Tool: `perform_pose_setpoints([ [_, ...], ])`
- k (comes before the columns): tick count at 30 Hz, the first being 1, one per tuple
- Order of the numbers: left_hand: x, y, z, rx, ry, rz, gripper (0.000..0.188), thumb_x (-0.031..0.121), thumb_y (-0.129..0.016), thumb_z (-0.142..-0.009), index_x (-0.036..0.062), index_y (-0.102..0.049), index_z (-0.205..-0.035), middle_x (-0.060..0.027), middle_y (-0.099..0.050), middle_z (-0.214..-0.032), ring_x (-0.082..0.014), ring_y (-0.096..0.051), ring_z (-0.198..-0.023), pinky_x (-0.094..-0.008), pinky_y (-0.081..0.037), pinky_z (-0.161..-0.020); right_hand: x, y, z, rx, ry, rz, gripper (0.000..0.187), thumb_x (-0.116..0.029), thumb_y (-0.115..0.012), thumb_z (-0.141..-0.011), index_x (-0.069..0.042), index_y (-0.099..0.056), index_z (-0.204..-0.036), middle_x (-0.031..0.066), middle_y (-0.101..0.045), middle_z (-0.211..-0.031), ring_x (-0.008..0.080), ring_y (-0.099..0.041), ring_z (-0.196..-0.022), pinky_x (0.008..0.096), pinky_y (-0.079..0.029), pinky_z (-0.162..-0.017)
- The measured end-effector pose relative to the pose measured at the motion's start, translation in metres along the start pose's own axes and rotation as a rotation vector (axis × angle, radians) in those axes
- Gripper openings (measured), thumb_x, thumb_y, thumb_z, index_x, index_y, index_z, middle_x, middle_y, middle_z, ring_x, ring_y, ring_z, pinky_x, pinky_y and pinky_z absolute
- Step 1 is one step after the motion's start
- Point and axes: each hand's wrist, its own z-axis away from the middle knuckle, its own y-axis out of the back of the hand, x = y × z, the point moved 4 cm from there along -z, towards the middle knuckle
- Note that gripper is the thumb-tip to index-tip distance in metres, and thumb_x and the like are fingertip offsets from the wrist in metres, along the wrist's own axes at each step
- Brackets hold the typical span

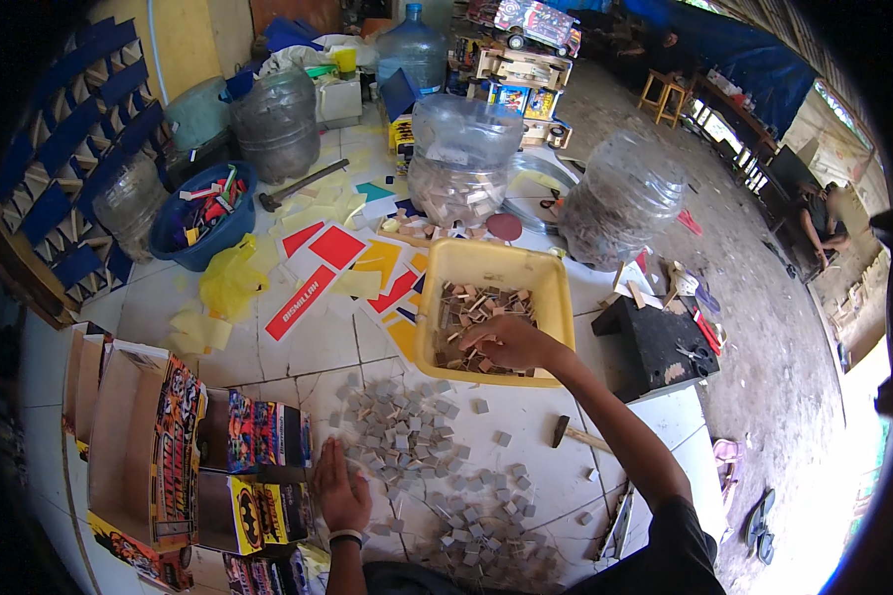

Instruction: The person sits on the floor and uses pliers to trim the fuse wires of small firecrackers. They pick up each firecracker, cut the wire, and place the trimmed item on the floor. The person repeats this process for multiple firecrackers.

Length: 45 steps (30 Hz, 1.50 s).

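Note:
My right hand (511,343) reaches into a yellow plastic basin (494,262), its fingers drawn together over small brown wooden pieces (478,300). Whether a piece is between those fingertips is too small to make out. On the white tiles, my left hand (339,494) lies with fingers stretched out, beside a loose pile of small grey square pieces (397,428). More grey pieces (486,540) are scattered nearer to me. A light band circles my left wrist.
Printed toy-truck bodies (134,436) stand at the left. A hammer (577,434) lies right of the pile. Behind the basin are cut plastic bottles (458,164), colored sheets (337,247) and a blue tub (203,238). A black stool (655,342) holds scissors. People sit far right.

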Motion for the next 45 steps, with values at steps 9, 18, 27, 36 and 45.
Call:
perform_pose_setpoints([
  [9,-0.002,-0.003,0.002,0.032,-0.054,-0.010,0.072,0.020,-0.057,-0.095,0.0051,-0.033,-0.161,-0.0172,-0.038,-0.164,-0.0340,-0.035,-0.153,-0.0487,-0.027,-0.125,0.088,-0.003,-0.055,0.206,-0.027,0.198,0.043,-0.001,-0.053,-0.092,-0.005,-0.066,-0.133,0.0156,-0.070,-0.129,0.0256,-0.063,-0.125,0.0378,-0.048,-0.109],
  [18,-0.002,-0.002,0.001,-0.021,0.010,0.056,0.070,0.021,-0.052,-0.101,0.0119,-0.027,-0.166,-0.0115,-0.033,-0.169,-0.0322,-0.031,-0.155,-0.0503,-0.023,-0.128,0.079,0.014,0.002,-0.603,-0.593,-0.010,0.049,0.001,-0.054,-0.087,-0.011,-0.072,-0.130,0.0069,-0.075,-0.120,0.0161,-0.067,-0.108,0.0331,-0.055,-0.099],
  [27,-0.001,-0.001,0.001,-0.010,0.003,0.054,0.067,0.024,-0.049,-0.103,0.0123,-0.028,-0.165,-0.0130,-0.033,-0.168,-0.0345,-0.032,-0.154,-0.0522,-0.024,-0.127,0.103,0.055,0.002,0.099,-0.089,0.132,0.061,0.014,-0.051,-0.085,-0.012,-0.065,-0.139,0.0112,-0.069,-0.135,0.0256,-0.064,-0.125,0.0385,-0.050,-0.108],
  [36,-0.004,-0.007,0.001,0.013,-0.011,0.003,0.071,0.021,-0.057,-0.095,0.0059,-0.034,-0.161,-0.0176,-0.038,-0.164,-0.0355,-0.036,-0.152,-0.0480,-0.026,-0.126,0.121,0.003,0.000,0.171,-0.201,0.534,0.047,-0.032,-0.089,-0.070,-0.011,-0.074,-0.110,0.0129,-0.070,-0.115,0.0360,-0.069,-0.105,0.0490,-0.057,-0.088],
  [45,-0.003,-0.003,0.001,0.044,-0.042,-0.023,0.073,0.019,-0.059,-0.093,0.0047,-0.035,-0.160,-0.0185,-0.039,-0.163,-0.0362,-0.038,-0.150,-0.0488,-0.028,-0.125,0.131,0.000,-0.016,0.357,-0.217,0.419,0.034,-0.026,-0.083,-0.074,-0.008,-0.075,-0.102,0.0152,-0.072,-0.105,0.0353,-0.069,-0.102,0.0476,-0.059,-0.086],
])
